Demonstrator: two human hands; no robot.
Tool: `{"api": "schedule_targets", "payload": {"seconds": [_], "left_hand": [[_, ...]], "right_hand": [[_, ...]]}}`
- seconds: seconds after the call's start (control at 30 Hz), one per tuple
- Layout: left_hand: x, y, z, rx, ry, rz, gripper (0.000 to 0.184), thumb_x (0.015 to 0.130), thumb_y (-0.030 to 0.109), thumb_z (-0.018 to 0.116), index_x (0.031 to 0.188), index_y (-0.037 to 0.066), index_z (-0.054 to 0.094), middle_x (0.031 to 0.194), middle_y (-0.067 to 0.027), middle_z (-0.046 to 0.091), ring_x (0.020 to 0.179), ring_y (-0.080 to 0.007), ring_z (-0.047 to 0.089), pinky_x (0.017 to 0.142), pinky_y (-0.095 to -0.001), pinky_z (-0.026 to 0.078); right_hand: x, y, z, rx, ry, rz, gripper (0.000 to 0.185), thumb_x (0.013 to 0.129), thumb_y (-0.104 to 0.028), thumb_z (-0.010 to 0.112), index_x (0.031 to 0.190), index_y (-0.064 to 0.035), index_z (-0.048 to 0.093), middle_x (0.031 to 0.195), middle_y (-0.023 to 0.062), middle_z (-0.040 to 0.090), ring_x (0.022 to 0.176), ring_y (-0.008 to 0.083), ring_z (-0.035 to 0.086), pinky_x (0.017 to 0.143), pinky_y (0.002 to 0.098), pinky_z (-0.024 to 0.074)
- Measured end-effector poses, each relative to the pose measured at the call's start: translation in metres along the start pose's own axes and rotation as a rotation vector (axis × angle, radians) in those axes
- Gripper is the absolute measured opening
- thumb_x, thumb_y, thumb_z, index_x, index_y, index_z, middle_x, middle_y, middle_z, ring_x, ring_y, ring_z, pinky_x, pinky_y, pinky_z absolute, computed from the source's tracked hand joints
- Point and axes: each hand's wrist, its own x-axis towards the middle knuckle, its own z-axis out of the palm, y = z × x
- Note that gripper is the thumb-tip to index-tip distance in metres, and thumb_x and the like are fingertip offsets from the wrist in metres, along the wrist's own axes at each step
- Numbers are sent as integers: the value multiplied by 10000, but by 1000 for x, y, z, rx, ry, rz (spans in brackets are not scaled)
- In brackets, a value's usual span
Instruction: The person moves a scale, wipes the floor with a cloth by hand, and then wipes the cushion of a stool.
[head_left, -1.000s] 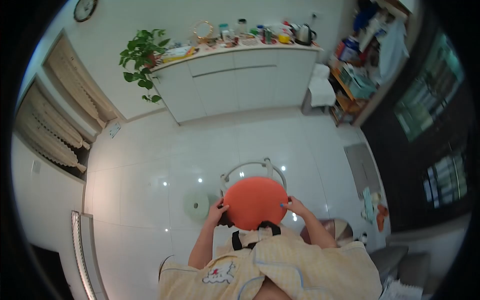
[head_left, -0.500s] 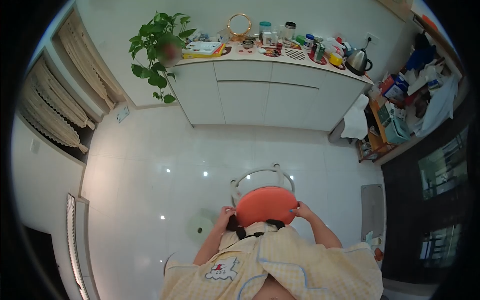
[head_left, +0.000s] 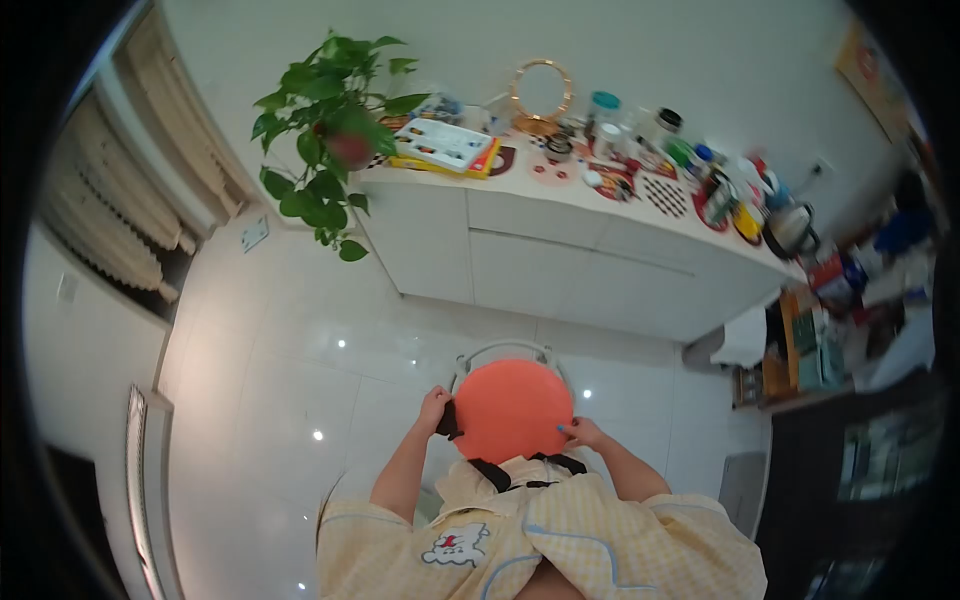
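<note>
A round stool (head_left: 513,410) with an orange seat and a pale ring-shaped leg frame (head_left: 507,347) is right in front of my body. My left hand (head_left: 434,406) is closed at the left edge of the seat. A dark, soft-looking thing (head_left: 447,421) hangs by those fingers; its kind is unclear. On the opposite edge, my right hand (head_left: 582,433) grips the seat, with a small blue spot at its fingertip. Most of the stool's legs are hidden under the seat.
Ahead stands a white cabinet (head_left: 560,262) topped with a round mirror (head_left: 541,92), a white paint-box-like case (head_left: 443,144), jars and a kettle (head_left: 791,231). A trailing plant (head_left: 325,190) hangs over its left end. Loaded shelves (head_left: 800,345) are at right. The floor (head_left: 270,400) is glossy tile.
The cabinet appears larger and closer, and the view has tilted. Both hands stay at the seat edges while the stool sits slightly further left in view.
</note>
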Motion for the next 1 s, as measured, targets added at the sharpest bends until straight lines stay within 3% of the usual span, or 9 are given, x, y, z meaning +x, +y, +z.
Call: {"api": "schedule_targets", "payload": {"seconds": [0.13,0.37,0.47,0.57,0.7,0.77,0.83,0.9,1.0], "left_hand": [[19,-23,-6,-99,198,-71,56,737,97,522,699,68,493,640,-39,488,606,-138,479,559,-275,409],[45,-40,36,-461,513,-307,133,774,147,569,719,51,493,670,-78,510,652,-163,527,520,-324,451],[56,-9,60,-534,624,-387,351,749,285,653,924,-5,559,873,-132,583,797,-199,569,690,-323,483],[98,-56,61,-433,574,-422,427,751,294,651,1022,-22,555,933,-149,591,821,-203,572,699,-329,481],[168,-151,42,-369,482,-462,450,765,274,628,1079,-33,533,979,-154,585,823,-200,579,707,-334,485],[196,-150,41,-483,556,-515,452,767,266,601,1079,-50,521,922,-146,599,789,-203,582,686,-328,487],[245,-234,36,-334,594,-463,453,764,254,597,1078,-61,510,907,-151,600,783,-210,587,686,-328,487],[291,-318,30,-331,501,-506,546,724,336,622,1109,-32,502,1054,-179,571,941,-267,563,827,-354,435],[330,-339,31,-160,551,-531,633,689,381,639,1149,-21,474,1083,-191,558,991,-285,548,848,-350,424]], "right_hand": [[68,-48,-23,-5,-89,-1,467,763,-280,655,1048,62,512,928,140,594,764,212,609,627,317,523],[195,-154,-85,-552,-385,-68,431,773,-260,636,1065,30,508,927,111,589,779,193,604,653,322,528],[240,-177,-93,-469,-391,87,436,794,-217,603,1141,2,456,939,92,578,798,197,596,642,330,528],[278,-203,-82,-504,-383,171,420,791,-213,604,1138,-17,471,913,74,576,765,180,584,648,340,523],[371,-168,-63,-481,-424,232,424,780,-226,615,1134,-34,482,877,60,568,748,165,566,663,356,514],[413,-149,-48,-420,-410,220,428,758,-231,634,1119,-49,495,862,48,560,756,162,558,673,357,506],[467,-116,-32,-411,-386,236,427,750,-241,637,1114,-65,500,864,39,558,768,163,552,671,353,497],[512,-79,-25,-407,-364,277,425,742,-251,641,1108,-82,505,867,30,556,780,164,546,669,348,488],[572,-38,-10,-386,-351,279,427,738,-281,636,1106,-110,504,897,23,545,811,170,529,721,370,452]]}}
